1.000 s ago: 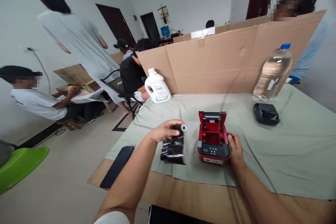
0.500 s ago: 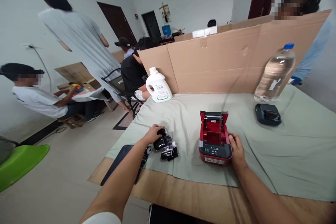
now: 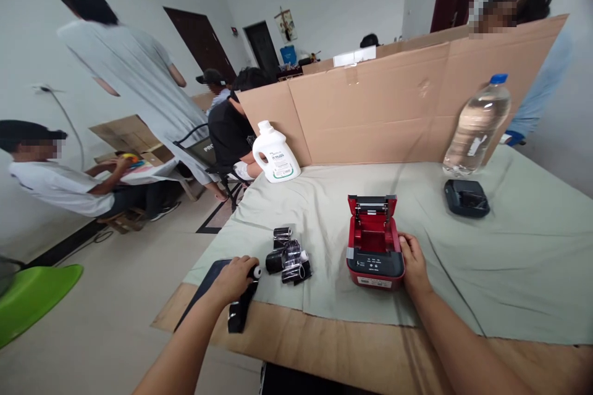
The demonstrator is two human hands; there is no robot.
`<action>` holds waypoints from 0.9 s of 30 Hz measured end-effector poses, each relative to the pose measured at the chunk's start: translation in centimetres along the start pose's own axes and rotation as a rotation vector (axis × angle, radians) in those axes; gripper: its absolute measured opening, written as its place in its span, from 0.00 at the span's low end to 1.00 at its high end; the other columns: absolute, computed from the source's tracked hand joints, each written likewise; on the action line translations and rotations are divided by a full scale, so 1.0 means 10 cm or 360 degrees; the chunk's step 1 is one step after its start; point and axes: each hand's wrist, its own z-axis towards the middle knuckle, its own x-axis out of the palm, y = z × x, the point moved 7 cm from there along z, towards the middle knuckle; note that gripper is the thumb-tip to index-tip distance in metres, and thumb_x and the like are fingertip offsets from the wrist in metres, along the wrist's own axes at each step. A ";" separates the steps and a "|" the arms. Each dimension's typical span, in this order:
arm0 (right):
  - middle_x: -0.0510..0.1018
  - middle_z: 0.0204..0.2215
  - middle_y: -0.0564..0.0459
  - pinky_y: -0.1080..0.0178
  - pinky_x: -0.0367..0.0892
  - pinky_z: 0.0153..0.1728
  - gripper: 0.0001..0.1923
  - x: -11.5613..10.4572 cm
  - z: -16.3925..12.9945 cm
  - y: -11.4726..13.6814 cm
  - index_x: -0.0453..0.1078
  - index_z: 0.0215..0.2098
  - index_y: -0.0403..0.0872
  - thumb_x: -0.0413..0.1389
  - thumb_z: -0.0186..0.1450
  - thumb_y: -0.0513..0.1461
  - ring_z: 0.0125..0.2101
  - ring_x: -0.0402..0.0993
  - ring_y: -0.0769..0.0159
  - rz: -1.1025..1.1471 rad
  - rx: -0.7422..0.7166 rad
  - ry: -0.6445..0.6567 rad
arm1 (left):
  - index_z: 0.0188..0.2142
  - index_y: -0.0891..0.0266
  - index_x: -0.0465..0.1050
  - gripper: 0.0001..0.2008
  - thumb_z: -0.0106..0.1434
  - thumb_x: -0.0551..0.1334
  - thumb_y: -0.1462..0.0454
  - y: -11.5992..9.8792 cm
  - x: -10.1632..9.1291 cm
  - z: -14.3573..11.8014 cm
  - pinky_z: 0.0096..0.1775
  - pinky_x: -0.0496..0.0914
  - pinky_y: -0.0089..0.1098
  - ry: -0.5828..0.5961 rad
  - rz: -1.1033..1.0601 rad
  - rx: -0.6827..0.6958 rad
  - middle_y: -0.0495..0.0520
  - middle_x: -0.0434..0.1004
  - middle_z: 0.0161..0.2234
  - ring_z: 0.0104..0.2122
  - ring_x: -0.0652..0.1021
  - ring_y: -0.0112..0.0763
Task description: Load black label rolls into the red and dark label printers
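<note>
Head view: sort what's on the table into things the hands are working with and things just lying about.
In hand:
- red printer, lid open, right hand against its side
- black roll gripped by left hand
- loose black rolls beside it

Lying about:
- water bottle
- white jug
- black device
- cardboard screen

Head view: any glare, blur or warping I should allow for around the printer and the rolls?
Head view: even, soft light and no glare; red printer and black rolls look sharp; wide-angle warping bends the edges, tilting the water bottle.
</note>
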 end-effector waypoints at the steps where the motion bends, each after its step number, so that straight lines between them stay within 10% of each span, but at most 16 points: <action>1: 0.78 0.39 0.49 0.57 0.65 0.44 0.23 0.00 0.00 -0.01 0.70 0.40 0.48 0.54 0.58 0.56 0.41 0.71 0.59 -0.0005 0.0005 -0.0001 | 0.44 0.59 0.72 0.20 0.51 0.58 0.72 0.00 -0.02 -0.04 0.48 0.64 0.38 0.0057 -0.0007 -0.0058 0.58 0.74 0.46 0.48 0.72 0.46; 4: 0.78 0.39 0.49 0.57 0.65 0.44 0.23 -0.01 0.01 -0.03 0.70 0.40 0.48 0.53 0.58 0.56 0.41 0.71 0.59 -0.0025 0.0008 -0.0007 | 0.39 0.59 0.72 0.16 0.49 0.61 0.68 -0.16 -0.14 -0.24 0.42 0.65 0.36 0.0396 -0.0329 -0.0017 0.55 0.75 0.39 0.42 0.74 0.45; 11: 0.78 0.39 0.50 0.57 0.65 0.44 0.23 -0.01 0.02 -0.04 0.70 0.39 0.48 0.53 0.58 0.57 0.41 0.72 0.59 -0.0019 -0.0004 -0.0031 | 0.42 0.64 0.71 0.24 0.53 0.65 0.48 -1.39 -0.74 -0.69 0.32 0.62 0.26 0.1157 -0.1525 0.0991 0.53 0.72 0.34 0.32 0.70 0.32; 19: 0.79 0.37 0.49 0.56 0.67 0.41 0.22 0.01 0.01 -0.02 0.71 0.38 0.49 0.53 0.59 0.56 0.39 0.73 0.57 0.0012 0.0016 -0.0016 | 0.50 0.63 0.65 0.18 0.62 0.58 0.59 -2.69 -1.27 -0.05 0.45 0.66 0.34 0.0389 -0.1221 0.1450 0.58 0.72 0.45 0.44 0.73 0.38; 27: 0.79 0.37 0.49 0.56 0.67 0.43 0.23 0.00 0.00 0.04 0.71 0.39 0.49 0.52 0.59 0.57 0.39 0.72 0.57 -0.0036 -0.0018 -0.0002 | 0.46 0.64 0.70 0.14 0.60 0.59 0.65 -3.27 -1.05 0.41 0.50 0.65 0.42 0.0004 0.0031 0.1176 0.64 0.76 0.46 0.47 0.75 0.46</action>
